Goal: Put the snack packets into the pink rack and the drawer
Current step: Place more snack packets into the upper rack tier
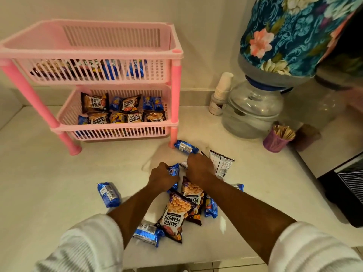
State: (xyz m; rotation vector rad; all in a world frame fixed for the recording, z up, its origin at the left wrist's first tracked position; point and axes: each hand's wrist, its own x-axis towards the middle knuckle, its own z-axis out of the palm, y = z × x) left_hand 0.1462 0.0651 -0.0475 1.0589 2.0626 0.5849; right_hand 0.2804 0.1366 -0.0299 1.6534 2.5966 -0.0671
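Head view: a blue biscuit packet (173, 172) is being gripped by the left hand (162, 176); at three o'clock, a dark packet (184, 163) is being pinched by the right hand (199, 168).

Both arms extended forward
The left hand (162, 176) and right hand (199, 169) are held side by side with fingers curled, near the pink rack (172, 54).

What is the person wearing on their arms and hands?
Both arms wear white ribbed sleeves, the left sleeve and the right sleeve, pushed up so the forearms are bare. The left hand and right hand wear no gloves, and no rings or watch show.
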